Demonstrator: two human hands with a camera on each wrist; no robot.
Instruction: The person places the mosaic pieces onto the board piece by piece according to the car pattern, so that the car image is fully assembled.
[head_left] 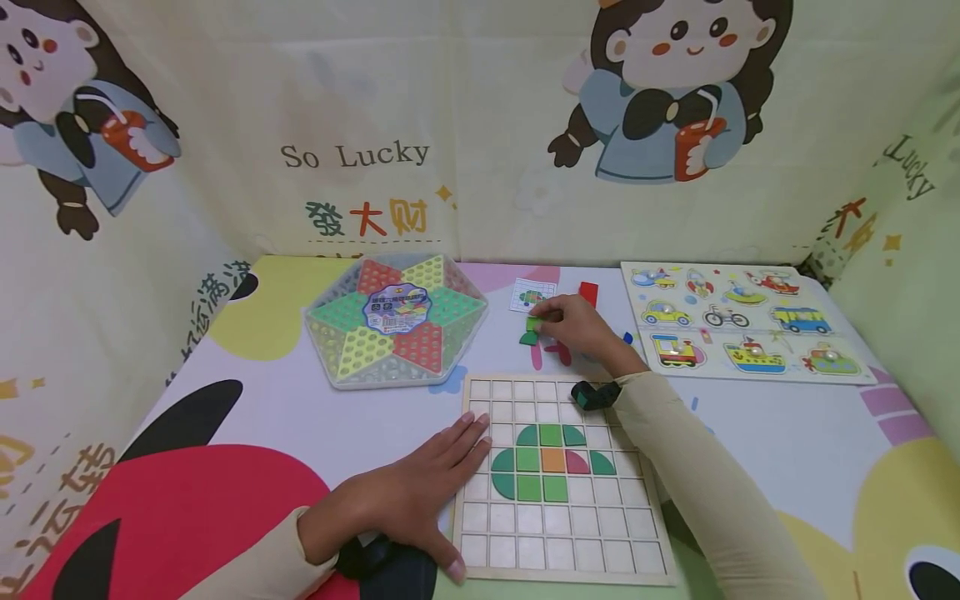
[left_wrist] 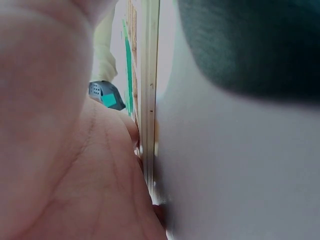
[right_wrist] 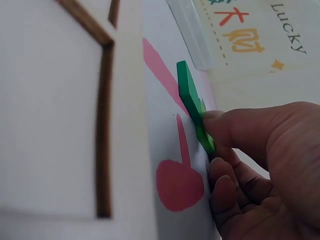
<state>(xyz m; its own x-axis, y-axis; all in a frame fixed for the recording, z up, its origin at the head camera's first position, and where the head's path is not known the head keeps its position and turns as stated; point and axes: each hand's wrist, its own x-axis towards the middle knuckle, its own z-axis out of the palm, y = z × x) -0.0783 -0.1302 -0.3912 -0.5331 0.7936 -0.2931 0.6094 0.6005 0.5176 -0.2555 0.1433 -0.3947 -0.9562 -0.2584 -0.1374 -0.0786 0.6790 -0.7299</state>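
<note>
The left hand [head_left: 408,492], fingers straight, rests along the left edge of the grid board [head_left: 517,550], whose middle bears green, orange and pink tiles [head_left: 528,458]. Beyond the board's far edge, the right hand [head_left: 576,325], well apart from the left, pinches a green piece [head_left: 533,324], with a dark green piece [head_left: 528,339] just beside it. Farther beyond the board lie a pattern card [head_left: 519,292] and a red piece [head_left: 588,292], with a hexagonal box [head_left: 416,342] to its far left and a vehicle puzzle [head_left: 731,337] to its far right.
</note>
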